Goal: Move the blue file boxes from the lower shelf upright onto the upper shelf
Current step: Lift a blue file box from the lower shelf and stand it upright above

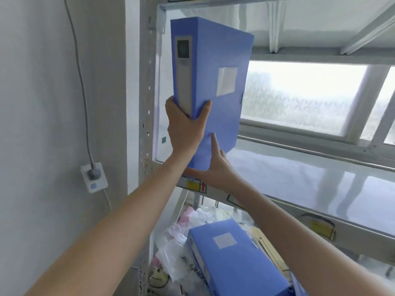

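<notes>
Bright hazy daylight from the window, soft focus, bowed wide-angle edges.

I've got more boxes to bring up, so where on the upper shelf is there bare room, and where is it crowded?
The upper shelf is bare from the held blue file box at the left post rightward along the window. The left hand and right hand fill the left corner. The lower shelf is crowded: another blue box lies on plastic bags.

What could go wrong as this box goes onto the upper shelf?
1. The upright blue box leans left at the shelf's edge by the post; it may tip or catch there.
2. The left hand pinches only the spine and the right hand props the bottom, so it could slip onto the flat box below.
</notes>
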